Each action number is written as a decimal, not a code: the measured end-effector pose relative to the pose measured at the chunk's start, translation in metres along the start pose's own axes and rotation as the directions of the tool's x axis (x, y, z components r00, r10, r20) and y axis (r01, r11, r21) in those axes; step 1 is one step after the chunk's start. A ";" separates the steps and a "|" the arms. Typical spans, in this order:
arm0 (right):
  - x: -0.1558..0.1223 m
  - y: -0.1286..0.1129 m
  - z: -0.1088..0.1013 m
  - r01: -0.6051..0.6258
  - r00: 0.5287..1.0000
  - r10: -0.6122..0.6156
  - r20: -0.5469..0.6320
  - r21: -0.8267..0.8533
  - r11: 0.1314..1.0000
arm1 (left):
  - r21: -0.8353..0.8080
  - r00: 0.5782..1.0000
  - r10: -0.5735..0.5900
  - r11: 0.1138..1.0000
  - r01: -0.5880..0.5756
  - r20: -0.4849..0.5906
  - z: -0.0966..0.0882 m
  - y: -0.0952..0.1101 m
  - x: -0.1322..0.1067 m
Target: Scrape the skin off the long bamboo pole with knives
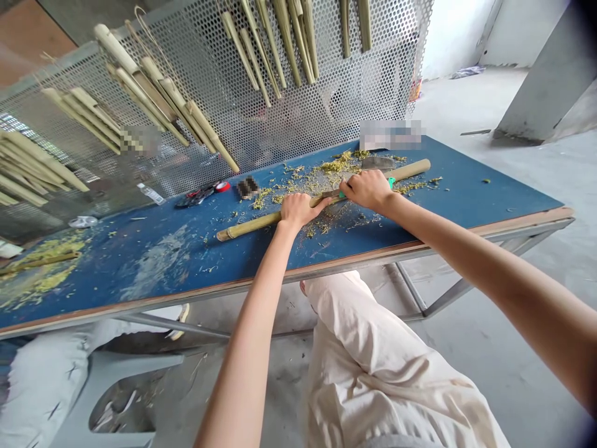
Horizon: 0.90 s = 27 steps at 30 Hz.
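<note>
A length of bamboo (254, 224) lies slantwise over the blue tabletop, its far end up to the right. My left hand (296, 210) is wrapped over its middle, the thumb stretched along it toward the blade. In my right hand (368, 188) is a knife (332, 193) with a green handle, closed in the fingers. Its blade rests against the bamboo between my two hands. Part of the handle is hidden under the right fingers. Yellow-green shavings (336, 165) are scattered around and behind the bamboo.
The blue table (466, 180) has a wooden front edge. A dark flat block (377, 163), red tape (222, 186) and a small bottle (152, 194) stand toward the back. Bamboo pieces (298, 43) hang on a perforated metal panel (373, 81). A person's leg (46, 386) and a plastic chair (116, 373) are at left.
</note>
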State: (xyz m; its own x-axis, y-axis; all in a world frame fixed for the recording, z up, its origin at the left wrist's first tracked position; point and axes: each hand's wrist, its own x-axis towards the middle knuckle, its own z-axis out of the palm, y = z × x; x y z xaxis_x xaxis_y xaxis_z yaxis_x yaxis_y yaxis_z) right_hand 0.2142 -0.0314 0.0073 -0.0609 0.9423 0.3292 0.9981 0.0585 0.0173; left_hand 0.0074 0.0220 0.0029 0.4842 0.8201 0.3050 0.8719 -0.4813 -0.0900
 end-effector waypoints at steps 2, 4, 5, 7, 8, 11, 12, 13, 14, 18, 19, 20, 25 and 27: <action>0.001 0.002 0.001 0.013 1.000 -0.013 0.000 0.008 1.000 | 0.002 1.000 0.005 1.000 -0.005 -0.006 0.000 0.000 -0.001; 0.002 0.006 0.001 0.023 1.000 -0.023 -0.006 0.034 0.999 | -0.001 1.000 0.014 1.000 -0.014 -0.008 0.000 -0.001 -0.002; 0.003 0.008 0.002 0.020 1.000 -0.019 -0.017 0.054 0.998 | -0.003 1.000 0.017 1.000 -0.017 -0.009 0.000 -0.001 -0.003; 0.004 0.015 0.003 0.002 0.998 0.004 -0.065 0.091 0.996 | 0.000 1.000 0.018 1.000 -0.018 -0.015 0.000 -0.002 -0.003; 0.005 0.018 0.004 0.002 0.995 0.008 -0.097 0.102 0.995 | 0.005 1.000 0.018 1.000 -0.018 -0.020 0.000 -0.003 -0.003; 0.007 0.026 0.004 0.041 0.985 -0.024 -0.170 0.102 0.994 | 0.020 0.999 0.017 1.000 -0.017 -0.037 0.000 -0.004 -0.002; 0.007 0.027 0.004 0.065 0.984 -0.047 -0.171 0.101 0.993 | 0.023 0.999 0.018 1.000 -0.017 -0.038 0.000 -0.004 -0.002; 0.006 0.027 0.003 0.093 0.984 -0.076 -0.162 0.101 0.991 | 0.026 0.999 0.019 1.000 -0.018 -0.036 0.000 -0.004 -0.002; 0.006 0.027 0.002 0.122 0.983 -0.107 -0.147 0.100 0.987 | 0.028 0.999 0.022 0.999 -0.021 -0.033 0.000 -0.004 -0.002; 0.004 0.023 -0.002 0.209 0.976 -0.203 -0.083 0.069 0.976 | 0.019 0.999 0.033 0.999 -0.032 -0.034 -0.001 -0.003 -0.003; 0.004 0.022 -0.003 0.214 0.975 -0.209 -0.079 0.059 0.975 | 0.015 0.999 0.032 0.999 -0.031 -0.040 -0.001 -0.003 -0.003; 0.004 0.021 -0.003 0.212 0.975 -0.208 -0.081 0.049 0.976 | 0.014 0.998 0.031 0.999 -0.030 -0.045 -0.001 -0.003 -0.003; 0.003 0.020 -0.004 0.174 0.983 -0.173 -0.059 0.008 0.985 | 0.040 0.999 0.028 0.999 -0.026 -0.030 0.000 -0.004 -0.002; 0.002 0.019 -0.004 0.188 0.982 -0.188 -0.012 -0.010 0.982 | 0.050 1.000 0.022 0.999 -0.021 -0.015 0.001 -0.005 -0.001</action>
State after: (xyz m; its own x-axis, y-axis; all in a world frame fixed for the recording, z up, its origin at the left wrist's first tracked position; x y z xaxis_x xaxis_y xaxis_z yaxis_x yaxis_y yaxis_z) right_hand 0.2326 -0.0299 0.0123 -0.2476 0.9106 0.3310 0.9689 0.2315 0.0879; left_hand 0.0025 0.0243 0.0022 0.5020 0.8048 0.3167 0.8640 -0.4825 -0.1437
